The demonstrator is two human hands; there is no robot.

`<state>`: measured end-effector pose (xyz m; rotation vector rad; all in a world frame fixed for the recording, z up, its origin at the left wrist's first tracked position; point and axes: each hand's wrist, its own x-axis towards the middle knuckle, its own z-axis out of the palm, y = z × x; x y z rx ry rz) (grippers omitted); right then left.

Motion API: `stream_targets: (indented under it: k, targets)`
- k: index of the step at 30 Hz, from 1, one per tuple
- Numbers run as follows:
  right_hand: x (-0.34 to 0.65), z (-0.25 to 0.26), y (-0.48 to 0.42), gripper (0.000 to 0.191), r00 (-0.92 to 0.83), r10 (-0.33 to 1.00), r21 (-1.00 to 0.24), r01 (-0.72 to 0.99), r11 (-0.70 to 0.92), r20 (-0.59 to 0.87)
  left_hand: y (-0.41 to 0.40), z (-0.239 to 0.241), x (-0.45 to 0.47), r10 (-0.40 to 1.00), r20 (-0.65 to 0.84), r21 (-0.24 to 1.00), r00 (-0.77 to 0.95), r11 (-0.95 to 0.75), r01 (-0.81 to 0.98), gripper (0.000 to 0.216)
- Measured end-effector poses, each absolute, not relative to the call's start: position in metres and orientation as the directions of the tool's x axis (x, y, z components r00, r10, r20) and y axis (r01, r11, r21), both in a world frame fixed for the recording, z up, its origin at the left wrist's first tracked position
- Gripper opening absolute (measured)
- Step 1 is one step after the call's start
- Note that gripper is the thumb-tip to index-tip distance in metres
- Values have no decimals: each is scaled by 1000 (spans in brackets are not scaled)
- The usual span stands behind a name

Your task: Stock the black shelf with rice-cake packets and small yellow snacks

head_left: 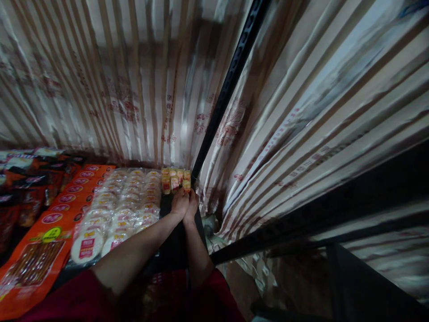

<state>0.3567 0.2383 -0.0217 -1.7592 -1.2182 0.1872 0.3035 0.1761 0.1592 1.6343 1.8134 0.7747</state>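
Observation:
Both my hands are together at the back right corner of a black shelf (172, 252), with bent fingers. My left hand (180, 204) and my right hand (191, 205) touch each other, closed about the near end of a small yellow packet (187, 184). Their fingers partly cover it. Several similar yellow packets (166, 183) with red and white labels stand in short rows just beyond and to the left. Left of my forearms lie rows of round white wafers (87, 243) in clear wrapping, overlapping one another.
Long orange snack packs (36, 264) overlap in a row farther left, beside dark and orange bags (28, 197). A black slotted post (221, 103) rises at the shelf's corner. Striped printed sheeting (140, 80) hangs behind and to the right. A dark bar (284, 223) crosses the right side.

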Motion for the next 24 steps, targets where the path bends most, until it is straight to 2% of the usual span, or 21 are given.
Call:
stream_targets:
  k: [3, 9, 16, 24]
  targets:
    - [357, -24, 245, 34, 495, 790, -763, 644, -53, 362, 178, 169, 303, 989, -127, 733, -80, 148, 664, 49]
    - [356, -24, 253, 35, 516, 772, -780, 624, -41, 372, 181, 179, 301, 982, -163, 754, -91, 184, 630, 49]
    - [351, -18, 255, 32, 506, 782, -816, 578, 4, 363, 188, 174, 298, 991, -130, 769, -44, 129, 626, 52]
    - [352, -24, 252, 30, 476, 800, -834, 549, 53, 364, 184, 183, 295, 988, -155, 723, -16, 124, 679, 52]
